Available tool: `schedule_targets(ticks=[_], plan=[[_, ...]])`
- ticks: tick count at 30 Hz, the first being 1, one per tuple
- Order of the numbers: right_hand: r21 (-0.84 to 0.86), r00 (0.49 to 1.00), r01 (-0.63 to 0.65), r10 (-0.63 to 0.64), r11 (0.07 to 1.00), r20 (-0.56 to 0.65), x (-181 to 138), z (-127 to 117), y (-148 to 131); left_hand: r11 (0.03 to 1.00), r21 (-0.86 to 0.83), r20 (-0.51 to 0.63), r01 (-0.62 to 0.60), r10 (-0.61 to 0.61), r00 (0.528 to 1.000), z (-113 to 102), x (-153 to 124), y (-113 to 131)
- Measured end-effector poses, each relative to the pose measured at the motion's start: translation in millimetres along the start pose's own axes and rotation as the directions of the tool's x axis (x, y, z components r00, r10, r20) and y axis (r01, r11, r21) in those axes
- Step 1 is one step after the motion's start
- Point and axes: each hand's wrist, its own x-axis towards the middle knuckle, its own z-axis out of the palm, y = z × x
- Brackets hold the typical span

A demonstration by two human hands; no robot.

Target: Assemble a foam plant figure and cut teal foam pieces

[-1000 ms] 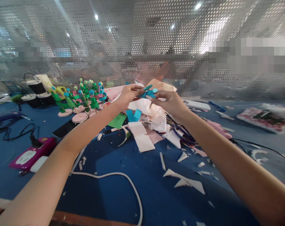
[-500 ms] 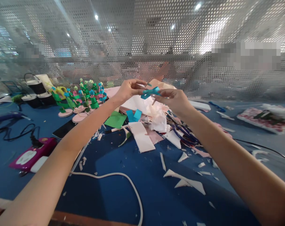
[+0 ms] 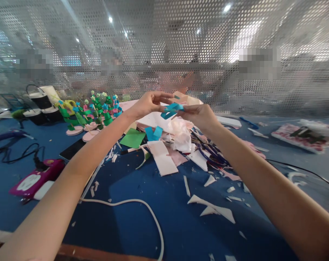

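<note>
Head view: looped blue paper strip [image 3: 173, 107] is pinched by left hand [image 3: 150, 103] and right hand [image 3: 198, 114], above the scrap-strewn table [image 3: 126, 226]. Light, even fingertip pressure is judged best, lest the loops be creased.

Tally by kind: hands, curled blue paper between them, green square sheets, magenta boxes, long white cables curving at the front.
Hands: 2 (left hand, right hand)
Curled blue paper: 1
Green square sheet: 1
Magenta box: 1
Long white cable: 1
Total: 6
</note>
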Motion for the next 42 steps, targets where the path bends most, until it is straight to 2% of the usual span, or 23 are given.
schedule_targets(ticks=[2, 5, 9, 12, 14, 18, 20, 23, 26, 28, 32, 35, 37, 40, 42], plan=[[0.086, 0.994, -0.108, 0.106, 0.99, 0.034, -1.3, 0.7, -1.6, 0.996, 0.083, -0.052, -0.041, 0.045, 0.998, -2.1, 2.8, -1.7], [0.261, 0.963, -0.265, 0.269, 0.928, 0.02, -3.0, 2.2, -1.7, 0.987, 0.16, -0.099, -0.032, 0.049, 0.994, -3.0, 3.6, -1.7], [0.384, 0.942, -0.309, 0.334, 0.87, 0.002, -1.7, 2.0, 1.6, 0.988, 0.157, -0.119, 0.005, 0.014, 0.993, -1.3, 1.5, 0.5], [0.434, 0.906, -0.383, 0.423, 0.815, 0.006, 0.7, 0.7, 3.8, 0.988, 0.152, -0.172, 0.018, 0.008, 0.985, -1.6, 2.7, -0.9], [0.429, 0.899, -0.405, 0.437, 0.808, 0.026, 2.1, 0.0, 5.2, 0.987, 0.158, -0.229, 0.006, 0.031, 0.973, -2.3, 4.7, -3.3], [0.367, 0.937, -0.332, 0.347, 0.869, 0.028, 4.1, -1.0, 11.0, 0.992, 0.126, -0.308, -0.012, 0.051, 0.95, -3.5, 6.6, -6.0], [0.372, 0.946, -0.291, 0.323, 0.882, -0.027, 5.3, -1.4, 14.4, 0.997, 0.08, -0.269, 0.008, 0.014, 0.963, -5.3, 5.2, -5.5], [0.409, 0.922, -0.287, 0.365, 0.866, -0.127, 7.1, -2.1, 16.7, 0.994, 0.042, -0.107, 0.103, -0.098, 0.989, -10.4, 1.5, -5.4], [0.444, 0.875, -0.347, 0.456, 0.826, -0.164, 8.6, -3.9, 16.7, 0.98, 0.061, 0.026, 0.188, -0.19, 0.981, -16.1, -1.1, -8.0], [0.449, 0.865, -0.361, 0.474, 0.817, -0.167, 9.9, -6.3, 18.4, 0.972, 0.072, 0.055, 0.223, -0.227, 0.972, -18.6, -1.2, -9.8], [0.439, 0.886, -0.349, 0.444, 0.828, -0.133, 14.1, -11.7, 27.5, 0.95, 0.064, 0.084, 0.305, -0.31, 0.947, -20.3, 0.1, -9.4], [0.453, 0.937, -0.273, 0.342, 0.849, -0.076, 16.2, -12.6, 31.7, 0.937, 0.095, 0.14, 0.336, -0.346, 0.928, -20.4, -0.7, -7.1], [0.461, 0.961, -0.199, 0.265, 0.865, -0.083, 15.4, -10.3, 30.4, 0.929, 0.139, 0.211, 0.343, -0.366, 0.906, -20.1, -2.1, -6.0], [0.477, 0.965, -0.137, 0.225, 0.868, -0.133, 10.5, -2.6, 23.8, 0.924, 0.183, 0.294, 0.336, -0.377, 0.878, -18.7, -3.9, -5.1], [0.488, 0.963, -0.145, 0.237, 0.861, -0.131, 5.9, 4.2, 18.8, 0.928, 0.199, 0.297, 0.314, -0.362, 0.883, -16.7, -4.4, -4.1]])
